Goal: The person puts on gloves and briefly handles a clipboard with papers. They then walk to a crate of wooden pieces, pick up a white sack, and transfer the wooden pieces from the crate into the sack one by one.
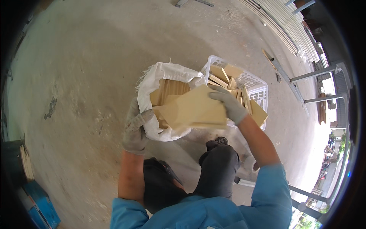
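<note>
A white woven sack with a frayed, rolled-down rim stands on the floor before me, with thin pale wooden boards inside. My left hand, in a grey work glove, is closed on the sack's left side, its thumb over the rim. Gloved as well, my right hand grips flat pale wooden boards by their right end. They reach over the sack's opening, their left end slightly blurred. How many boards it holds I cannot tell. Below that wrist, partly hidden, is a white plastic basket of loose wood pieces.
Long pale strips are stacked at the upper right, near a metal frame. A metal bar lies on the concrete floor right of the basket. A blue box sits at the lower left. My legs are close below the sack.
</note>
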{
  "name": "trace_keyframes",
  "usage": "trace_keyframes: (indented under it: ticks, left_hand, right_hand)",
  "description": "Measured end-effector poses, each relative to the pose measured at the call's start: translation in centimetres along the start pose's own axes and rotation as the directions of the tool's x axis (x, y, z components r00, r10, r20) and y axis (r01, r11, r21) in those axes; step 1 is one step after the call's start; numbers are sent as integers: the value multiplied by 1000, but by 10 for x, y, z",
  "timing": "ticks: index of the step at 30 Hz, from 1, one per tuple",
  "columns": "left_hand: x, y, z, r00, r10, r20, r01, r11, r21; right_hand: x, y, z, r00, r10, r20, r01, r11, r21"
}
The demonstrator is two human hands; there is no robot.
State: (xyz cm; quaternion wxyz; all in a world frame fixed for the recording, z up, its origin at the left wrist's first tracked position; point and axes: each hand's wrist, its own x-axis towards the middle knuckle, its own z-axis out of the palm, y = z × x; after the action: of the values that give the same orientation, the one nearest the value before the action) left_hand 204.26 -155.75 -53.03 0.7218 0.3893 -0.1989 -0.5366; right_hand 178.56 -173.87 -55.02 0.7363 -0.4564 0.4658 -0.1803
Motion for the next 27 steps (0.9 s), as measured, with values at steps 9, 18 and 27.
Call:
trace_keyframes:
  ticks: [9,18,27]
  left_hand:
    - [-4,-7,-2,996,-3,85,1,1000,24]
    - [3,6,0,1000,11,-7,-11,996,84]
    - [4,5,7,998,-3,-61,8,998,69]
  right_hand:
    - [90,66,78,955,-296,20,294,939,-176]
    - [57,-27,-15,895,-387,-223,-196,109,-975]
    - [144,21,-76,890,-434,-141,-236,-173,-956]
